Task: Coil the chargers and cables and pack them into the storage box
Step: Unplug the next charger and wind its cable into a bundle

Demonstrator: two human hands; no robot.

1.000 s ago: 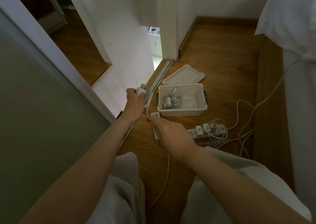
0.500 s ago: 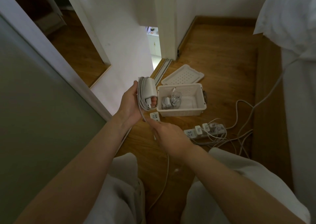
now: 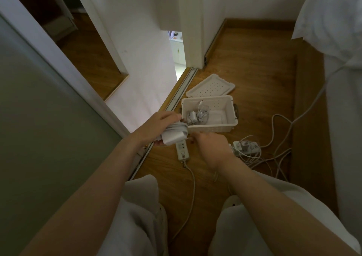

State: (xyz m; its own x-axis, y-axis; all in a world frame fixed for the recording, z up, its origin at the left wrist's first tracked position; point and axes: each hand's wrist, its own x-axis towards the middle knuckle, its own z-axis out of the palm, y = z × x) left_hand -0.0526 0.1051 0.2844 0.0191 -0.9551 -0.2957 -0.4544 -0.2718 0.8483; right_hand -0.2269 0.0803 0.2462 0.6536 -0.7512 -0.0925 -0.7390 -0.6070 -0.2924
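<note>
My left hand (image 3: 158, 123) grips a white charger brick (image 3: 175, 136) with its cable wound around it, just left of the white storage box (image 3: 232, 111). My right hand (image 3: 210, 146) is beside the brick with its fingers curled at the cable's end; what they pinch is hidden. Inside the box lies a small coiled charger with its cable (image 3: 196, 115). A white power strip (image 3: 182, 151) lies on the floor under my hands, its cord running toward my knees.
The box's perforated lid (image 3: 210, 86) lies behind it. A second power strip with plugs (image 3: 247, 147) and tangled white cables (image 3: 278, 136) sit to the right. A sliding-door track runs on the left, white bedding on the right.
My left hand has lowered and tipped the wound charger flat, nearer the box's front-left corner. My right hand has moved up to the brick, uncovering the near power strip.
</note>
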